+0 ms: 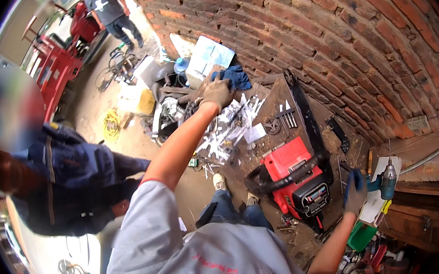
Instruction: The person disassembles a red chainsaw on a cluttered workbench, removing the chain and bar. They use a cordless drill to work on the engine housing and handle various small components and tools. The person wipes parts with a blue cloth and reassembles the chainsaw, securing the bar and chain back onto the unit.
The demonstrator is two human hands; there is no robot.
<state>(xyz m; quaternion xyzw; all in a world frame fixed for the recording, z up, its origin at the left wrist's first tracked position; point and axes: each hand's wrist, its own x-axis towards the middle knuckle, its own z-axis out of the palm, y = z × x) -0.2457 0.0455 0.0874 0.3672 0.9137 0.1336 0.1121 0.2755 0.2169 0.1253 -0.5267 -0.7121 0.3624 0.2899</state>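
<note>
The blue cloth [236, 77] lies beyond the saw [288, 157], left of its bar [306, 114]. The gloved left hand [217, 93] is at the cloth's near side; whether it pinches it I cannot tell. The right hand [355, 195] is just right of the saw, its grip unclear. The cloth should be light and limp, best taken by a fold; the saw looks heavy and rigid, best held by its handle [299, 173]

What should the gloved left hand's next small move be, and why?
Probably close the gloved left hand on the crumpled dark-blue cloth: it is right at the cloth's edge, contact unclear, and well away from the red-and-black chainsaw.
</note>
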